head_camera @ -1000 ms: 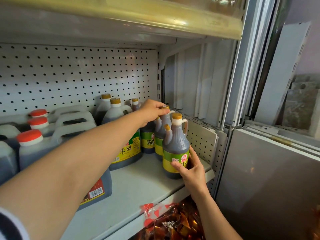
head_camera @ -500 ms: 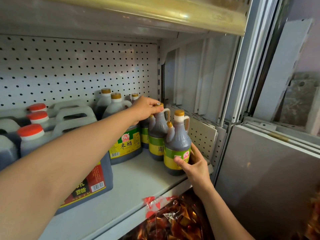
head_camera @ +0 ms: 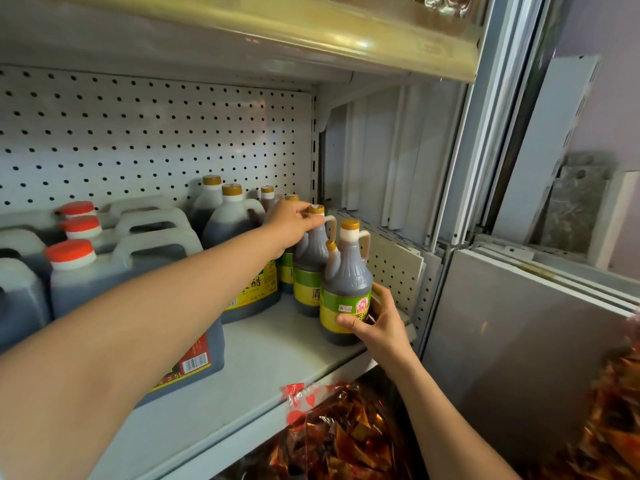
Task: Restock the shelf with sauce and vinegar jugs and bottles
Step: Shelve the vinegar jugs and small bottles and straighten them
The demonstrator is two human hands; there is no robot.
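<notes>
On the white shelf [head_camera: 277,355] stands a row of dark vinegar bottles with gold caps and green-yellow labels. My right hand [head_camera: 372,322] grips the lower body of the front bottle [head_camera: 346,271] at the shelf's right end. My left hand [head_camera: 294,221] reaches across and holds the neck of the second bottle [head_camera: 310,268] just behind it. More small bottles [head_camera: 267,197] stand further back. Left of them are two round vinegar jugs [head_camera: 230,230] with yellow labels.
Large square jugs with red caps [head_camera: 71,252] fill the shelf's left side, against a pegboard back [head_camera: 156,140]. A perforated side panel [head_camera: 391,268] bounds the right end. Another shelf [head_camera: 311,32] is overhead. Clear bags of red-brown goods [head_camera: 339,434] lie below.
The bottle under my left hand has slid forward, away from the pegboard, and stands closer behind the front bottle. My right hand keeps its grip on the front bottle.
</notes>
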